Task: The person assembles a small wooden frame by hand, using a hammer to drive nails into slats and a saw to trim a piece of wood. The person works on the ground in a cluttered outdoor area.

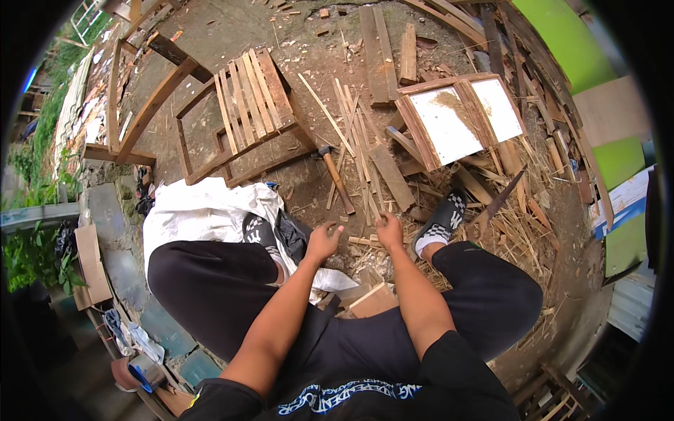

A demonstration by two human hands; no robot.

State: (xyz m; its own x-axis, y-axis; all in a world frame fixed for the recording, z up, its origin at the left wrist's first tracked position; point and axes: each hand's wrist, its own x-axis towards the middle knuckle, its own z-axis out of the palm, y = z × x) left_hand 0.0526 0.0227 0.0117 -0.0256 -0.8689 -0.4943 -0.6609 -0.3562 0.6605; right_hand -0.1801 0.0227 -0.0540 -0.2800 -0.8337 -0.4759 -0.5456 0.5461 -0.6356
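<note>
Two forearms (277, 330) extended, left grip (324, 242) loosely cupped, empty, right grip (390, 232) curled, contents unclear

Head view: is looking down from head height, facing forward over the lap (365, 344)
Left hand (324, 241), right hand (389, 231): are showing near, mid-frame
Lower-left rim: is sinking into dark, perhaps hiding detail

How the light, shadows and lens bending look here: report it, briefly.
Head view: soft daylight, no strong hard shadows; head view: fisheye bending toward the rim, corners black; head view: white crumpled sheet bright, black fabric trousers showing little fold detail; head view: bare left hand and bare right hand without obvious motion blur.
</note>
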